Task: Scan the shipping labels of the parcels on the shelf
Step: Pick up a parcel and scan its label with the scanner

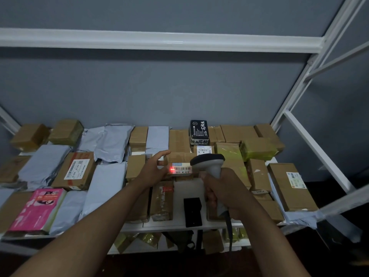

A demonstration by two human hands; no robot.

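Note:
My left hand [152, 168] grips the left end of a small brown cardboard parcel [180, 157] tilted up above the middle of the shelf, thumb over its top edge. Its white barcode label [182, 169] faces me, with a red scanner dot glowing at the label's left end. My right hand [225, 191] is closed around the handle of a grey handheld barcode scanner [209, 162]. The scanner's dark head points left at the label, just to its right. A cable hangs from the handle down past the shelf edge.
The white shelf [179, 225] holds many brown boxes, grey poly mailers [105, 182], a pink packet [38, 208], a black printed box [199, 131] and a labelled box [76, 169]. A small black object [192, 211] lies near the front edge. White frame posts rise at right; more parcels lie below.

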